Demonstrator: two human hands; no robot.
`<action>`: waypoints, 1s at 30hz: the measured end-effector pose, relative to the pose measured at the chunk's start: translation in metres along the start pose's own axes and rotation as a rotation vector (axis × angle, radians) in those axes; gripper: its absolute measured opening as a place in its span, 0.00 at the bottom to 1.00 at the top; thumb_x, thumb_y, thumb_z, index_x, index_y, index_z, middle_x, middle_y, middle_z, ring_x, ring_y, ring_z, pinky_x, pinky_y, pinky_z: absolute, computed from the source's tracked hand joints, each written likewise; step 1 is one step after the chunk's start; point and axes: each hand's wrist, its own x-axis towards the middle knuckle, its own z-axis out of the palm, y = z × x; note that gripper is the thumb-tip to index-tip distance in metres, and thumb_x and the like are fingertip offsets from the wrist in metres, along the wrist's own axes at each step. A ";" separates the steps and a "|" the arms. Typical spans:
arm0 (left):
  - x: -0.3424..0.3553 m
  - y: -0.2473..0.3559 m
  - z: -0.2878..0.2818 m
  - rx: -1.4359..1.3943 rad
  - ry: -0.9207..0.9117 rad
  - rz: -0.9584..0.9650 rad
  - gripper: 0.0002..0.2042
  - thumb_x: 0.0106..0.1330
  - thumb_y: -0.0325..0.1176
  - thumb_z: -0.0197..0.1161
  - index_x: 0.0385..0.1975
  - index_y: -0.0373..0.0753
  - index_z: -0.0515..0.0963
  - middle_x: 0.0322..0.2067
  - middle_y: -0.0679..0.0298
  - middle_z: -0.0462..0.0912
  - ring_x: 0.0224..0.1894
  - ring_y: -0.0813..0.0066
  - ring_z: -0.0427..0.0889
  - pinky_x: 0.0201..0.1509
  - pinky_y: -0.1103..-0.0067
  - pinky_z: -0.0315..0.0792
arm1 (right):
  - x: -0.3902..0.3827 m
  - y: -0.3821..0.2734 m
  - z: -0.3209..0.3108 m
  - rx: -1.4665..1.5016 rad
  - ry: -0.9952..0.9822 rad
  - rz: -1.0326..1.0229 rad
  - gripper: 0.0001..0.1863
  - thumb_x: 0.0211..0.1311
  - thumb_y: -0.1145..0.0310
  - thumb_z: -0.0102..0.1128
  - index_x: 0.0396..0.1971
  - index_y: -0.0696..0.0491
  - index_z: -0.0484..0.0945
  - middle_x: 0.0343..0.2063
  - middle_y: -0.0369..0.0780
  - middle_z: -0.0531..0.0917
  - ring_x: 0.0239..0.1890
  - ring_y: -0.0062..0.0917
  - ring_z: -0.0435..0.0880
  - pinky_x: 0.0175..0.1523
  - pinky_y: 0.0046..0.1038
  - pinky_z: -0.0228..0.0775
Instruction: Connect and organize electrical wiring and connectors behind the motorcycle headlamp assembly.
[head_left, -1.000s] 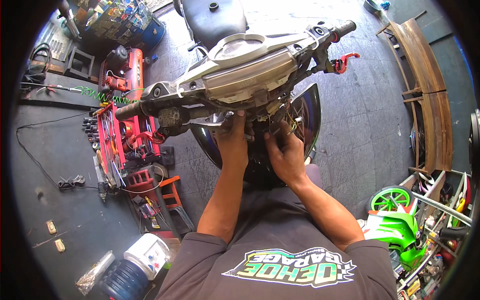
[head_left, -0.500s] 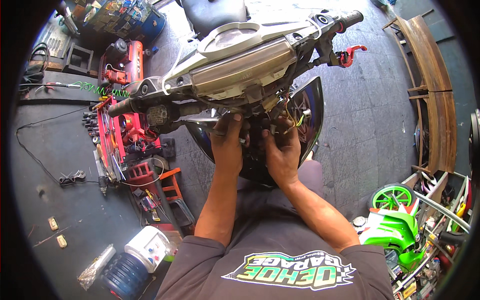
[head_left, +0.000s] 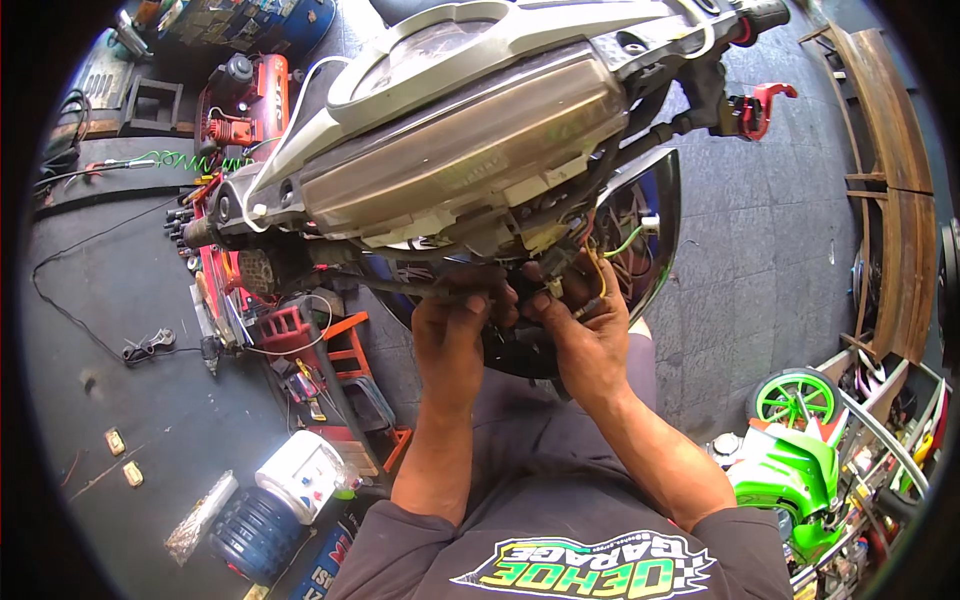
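A motorcycle's handlebar unit with a dusty smoked headlight (head_left: 470, 150) and grey dash surround (head_left: 390, 60) fills the upper middle. Below its lower edge, my left hand (head_left: 448, 335) is closed, thumb up and fingers curled under the front end; whatever it grips is hidden in shadow. Close beside it, my right hand (head_left: 590, 335) pinches at the wiring, thumb against a small pale connector (head_left: 556, 288). Yellow and orange wires (head_left: 600, 268) loop over its fingers. A green wire ends in a white plug (head_left: 650, 225) hanging free. Behind lies the dark front fender (head_left: 520, 352).
A red brake lever (head_left: 762, 110) juts out at the right bar end. On the left stand a red compressor (head_left: 262, 105), a red tool trolley (head_left: 285, 330) and a water jug (head_left: 255, 530). To the right are a wooden bench (head_left: 890, 190) and a green toy motorcycle (head_left: 790, 460).
The handlebar unit and headlight now appear larger and closer. Both hands are slightly lower in view and nearer together, still under the headlight; my right thumb has come against the pale connector.
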 end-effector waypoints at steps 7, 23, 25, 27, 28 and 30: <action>-0.005 0.000 0.011 0.137 0.004 0.001 0.12 0.66 0.25 0.65 0.46 0.29 0.79 0.39 0.59 0.85 0.40 0.76 0.83 0.44 0.79 0.78 | -0.006 -0.008 0.011 0.114 0.041 0.104 0.31 0.63 0.84 0.60 0.65 0.57 0.62 0.53 0.42 0.81 0.56 0.28 0.79 0.61 0.30 0.73; -0.002 -0.002 0.010 0.834 -0.050 0.201 0.11 0.60 0.27 0.73 0.40 0.31 0.83 0.37 0.60 0.86 0.37 0.76 0.83 0.40 0.81 0.75 | -0.015 0.002 -0.004 -0.154 -0.105 -0.066 0.34 0.63 0.87 0.48 0.70 0.60 0.57 0.60 0.44 0.76 0.52 0.23 0.80 0.57 0.24 0.71; 0.000 0.004 0.017 0.716 -0.056 0.136 0.11 0.61 0.28 0.73 0.40 0.31 0.83 0.35 0.61 0.86 0.36 0.77 0.82 0.40 0.81 0.75 | -0.013 -0.002 -0.009 -0.103 -0.089 -0.044 0.34 0.63 0.88 0.45 0.71 0.60 0.56 0.62 0.44 0.74 0.48 0.23 0.81 0.54 0.24 0.73; 0.003 0.004 0.018 0.595 -0.065 0.071 0.11 0.61 0.28 0.73 0.39 0.31 0.83 0.34 0.61 0.86 0.34 0.78 0.82 0.39 0.81 0.74 | -0.008 -0.005 -0.016 -0.028 -0.227 -0.010 0.36 0.61 0.90 0.41 0.71 0.59 0.56 0.65 0.45 0.71 0.42 0.21 0.81 0.48 0.24 0.75; 0.002 0.002 0.011 0.508 -0.093 0.051 0.10 0.63 0.26 0.71 0.42 0.31 0.83 0.36 0.59 0.86 0.35 0.78 0.82 0.39 0.81 0.76 | -0.008 -0.007 -0.013 0.006 -0.229 -0.011 0.35 0.60 0.90 0.41 0.70 0.59 0.57 0.60 0.45 0.74 0.38 0.19 0.80 0.46 0.24 0.75; 0.004 -0.001 0.007 0.429 -0.129 0.030 0.09 0.65 0.24 0.68 0.44 0.31 0.83 0.39 0.57 0.86 0.36 0.77 0.83 0.39 0.80 0.77 | -0.005 -0.013 -0.012 0.002 -0.230 0.017 0.34 0.61 0.89 0.41 0.70 0.59 0.57 0.57 0.44 0.76 0.39 0.19 0.80 0.46 0.24 0.76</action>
